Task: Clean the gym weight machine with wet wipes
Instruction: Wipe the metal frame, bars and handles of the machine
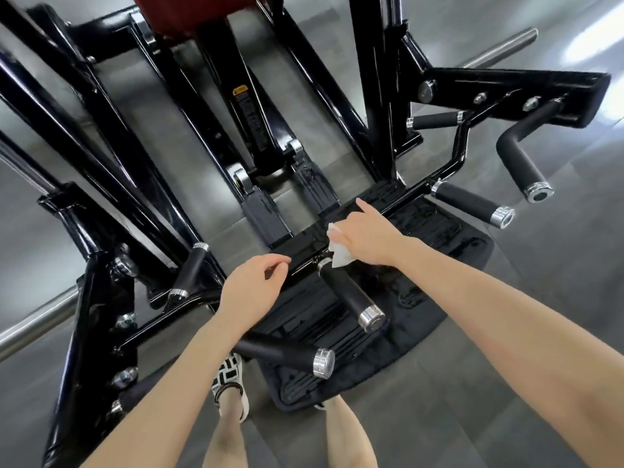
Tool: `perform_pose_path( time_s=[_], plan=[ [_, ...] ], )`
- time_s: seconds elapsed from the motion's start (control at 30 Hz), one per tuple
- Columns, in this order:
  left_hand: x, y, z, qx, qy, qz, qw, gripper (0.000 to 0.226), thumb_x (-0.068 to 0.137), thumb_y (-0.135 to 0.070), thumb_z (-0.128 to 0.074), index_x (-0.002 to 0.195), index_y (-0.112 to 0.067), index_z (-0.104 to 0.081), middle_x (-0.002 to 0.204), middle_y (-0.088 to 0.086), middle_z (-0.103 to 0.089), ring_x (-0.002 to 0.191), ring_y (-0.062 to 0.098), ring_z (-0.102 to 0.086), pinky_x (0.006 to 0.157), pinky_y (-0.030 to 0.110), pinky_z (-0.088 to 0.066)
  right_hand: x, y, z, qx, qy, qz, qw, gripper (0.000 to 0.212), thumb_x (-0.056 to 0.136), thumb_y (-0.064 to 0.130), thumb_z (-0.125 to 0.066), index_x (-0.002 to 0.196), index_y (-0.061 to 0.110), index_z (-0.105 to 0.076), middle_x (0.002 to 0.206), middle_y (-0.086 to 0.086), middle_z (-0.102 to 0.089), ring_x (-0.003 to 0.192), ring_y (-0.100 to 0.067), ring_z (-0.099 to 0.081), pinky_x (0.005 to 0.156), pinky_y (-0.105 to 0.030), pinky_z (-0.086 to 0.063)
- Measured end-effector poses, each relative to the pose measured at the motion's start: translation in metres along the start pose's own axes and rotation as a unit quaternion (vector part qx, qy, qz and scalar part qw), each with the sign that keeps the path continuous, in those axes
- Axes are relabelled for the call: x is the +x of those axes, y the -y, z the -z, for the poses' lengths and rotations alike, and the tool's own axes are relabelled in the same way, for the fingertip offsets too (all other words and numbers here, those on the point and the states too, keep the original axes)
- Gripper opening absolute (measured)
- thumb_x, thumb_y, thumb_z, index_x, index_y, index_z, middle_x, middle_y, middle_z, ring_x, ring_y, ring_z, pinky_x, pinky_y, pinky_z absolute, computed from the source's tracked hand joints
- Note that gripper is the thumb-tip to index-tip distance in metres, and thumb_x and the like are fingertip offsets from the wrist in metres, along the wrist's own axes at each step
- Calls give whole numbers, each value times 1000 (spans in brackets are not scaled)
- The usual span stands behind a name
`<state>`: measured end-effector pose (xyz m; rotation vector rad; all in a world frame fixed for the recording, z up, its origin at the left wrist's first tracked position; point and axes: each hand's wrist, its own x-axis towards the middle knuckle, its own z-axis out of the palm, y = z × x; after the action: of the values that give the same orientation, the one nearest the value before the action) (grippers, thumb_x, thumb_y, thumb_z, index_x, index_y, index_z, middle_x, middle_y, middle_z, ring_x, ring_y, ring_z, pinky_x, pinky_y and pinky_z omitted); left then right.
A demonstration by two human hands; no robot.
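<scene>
A black weight machine fills the view, with a thin black crossbar (415,194) running from lower left to upper right and several rubber-covered handles with chrome caps. My right hand (366,236) holds a crumpled white wet wipe (339,253) against the crossbar, just above the root of one handle (351,295); its index finger points out along the bar. My left hand (251,292) hovers over the crossbar a little to the left, fingers loosely curled, holding nothing.
A black ribbed footplate (439,238) lies under the crossbar. More handles (472,204) (287,354) stick out toward me. Chrome bars (499,49) (37,319) project at both sides. A dark red seat pad (189,11) is at the top. My legs and a patterned sandal (231,383) stand below.
</scene>
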<state>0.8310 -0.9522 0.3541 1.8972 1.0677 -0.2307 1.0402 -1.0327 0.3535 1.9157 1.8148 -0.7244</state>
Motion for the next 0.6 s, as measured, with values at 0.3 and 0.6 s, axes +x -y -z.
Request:
perform_pose_path(
  time_s=[0.3,0.6],
  plan=[
    [14,-29,-18,-33,-29,18,999,24,96,-28,-44,110,-29,-65,113,-11,-63,95,5,-51,82,21,-35,-15,-37,-31,143,-214,-82,963,49,96,43,-29,130,16,-52,111,-1,-64,108,-23,-56,114,-49,-16],
    [21,-29,-32,-18,-12,31,999,24,97,-27,-44,111,-27,-64,113,-9,-61,95,6,-51,82,20,-35,7,-15,-47,43,-436,-34,898,22,85,29,-54,100,18,-66,96,2,-67,85,-21,-63,100,-37,-32]
  ],
)
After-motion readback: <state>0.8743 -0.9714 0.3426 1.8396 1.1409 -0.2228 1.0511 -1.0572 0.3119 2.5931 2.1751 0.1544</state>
